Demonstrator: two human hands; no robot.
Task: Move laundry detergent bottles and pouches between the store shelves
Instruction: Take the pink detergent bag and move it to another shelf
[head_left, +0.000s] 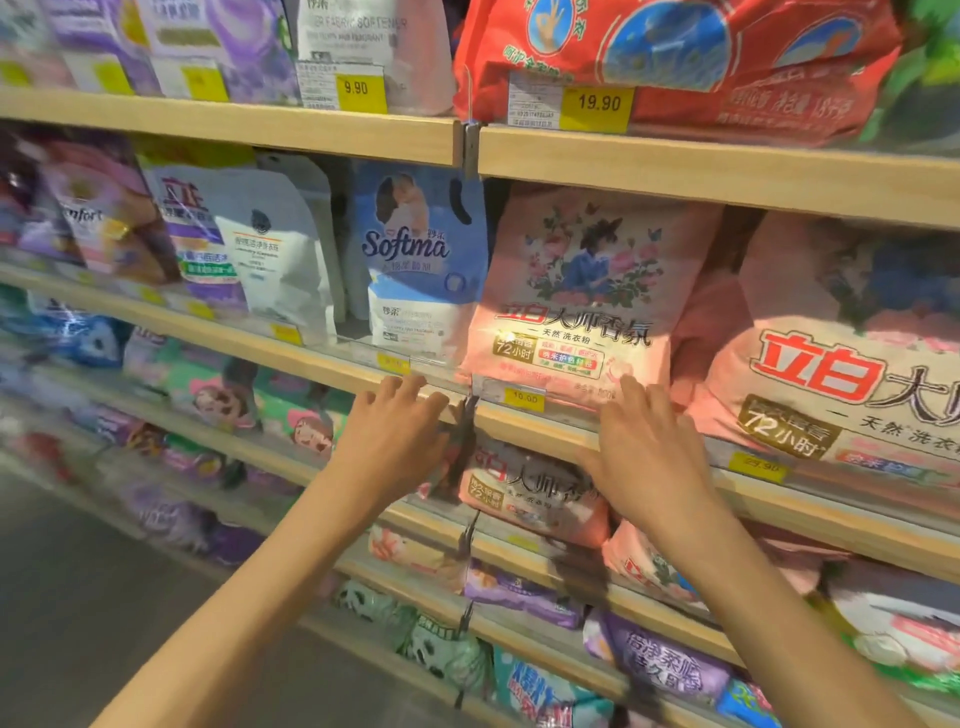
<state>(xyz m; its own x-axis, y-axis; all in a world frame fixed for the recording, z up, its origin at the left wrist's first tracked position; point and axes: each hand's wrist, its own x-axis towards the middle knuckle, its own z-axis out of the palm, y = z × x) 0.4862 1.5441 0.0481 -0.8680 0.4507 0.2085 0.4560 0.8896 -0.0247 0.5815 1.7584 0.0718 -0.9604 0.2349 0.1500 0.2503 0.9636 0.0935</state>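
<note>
Left hand (395, 436) spread open, positioned below-left of pink pouch (576, 296), right hand (644, 452) spread open, fingertips (626, 388) laid over the pouch's lower edge.

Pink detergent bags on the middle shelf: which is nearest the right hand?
The smaller pink bag beside the Softma pouch; the right hand is at its bottom edge. The larger pink bag sits further right.

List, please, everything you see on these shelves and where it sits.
Softma pouch: one, blue and white, second shelf, centre.
Pink detergent bag: one, pink, right of the Softma pouch.
Larger pink bag: one, pink, far right.
White pouch: one, white, left of the Softma pouch.
Red bag: one, red, top shelf, right.
Price tags: several, yellow, along each shelf edge.
Left hand: open, on shelf edge below Softma pouch.
Right hand: open, at Pink detergent bag's base.
</note>
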